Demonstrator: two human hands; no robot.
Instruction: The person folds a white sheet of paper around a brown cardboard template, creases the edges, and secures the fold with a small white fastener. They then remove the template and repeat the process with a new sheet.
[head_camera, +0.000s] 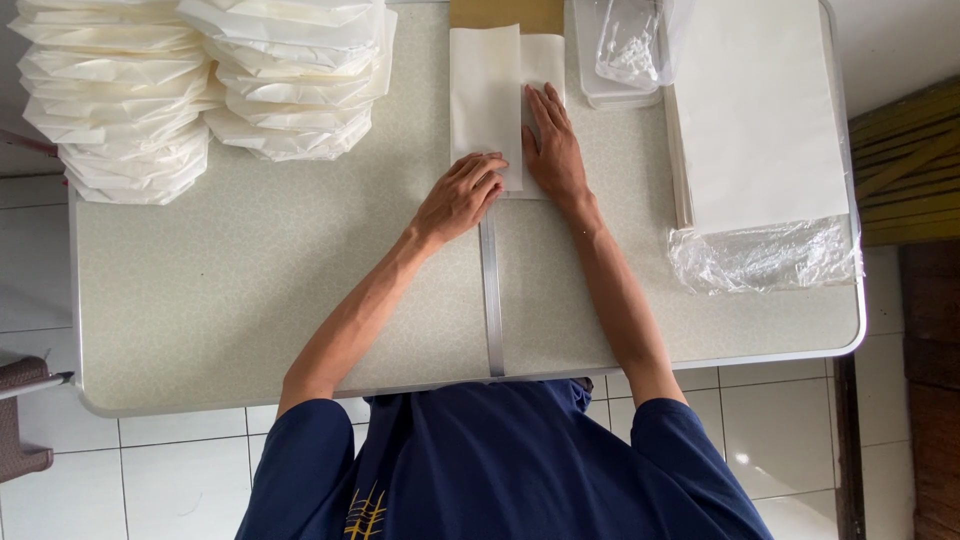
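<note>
Speckled grey-green laminate covers the folding table (250, 290), metal-rimmed with a metal seam down its middle, standing on white floor tiles (180, 470). At the far centre lies a half-folded white paper sheet (487, 90), matte and smooth. The left hand (460, 198) presses curled fingertips on its near edge, grip clenched loosely on nothing; the right hand (552, 145) lies flat, released, on the sheet's right part. Far left, stacked folded white paper packets (150, 90); right, a flat paper stack in crinkled clear plastic (760, 130).
</note>
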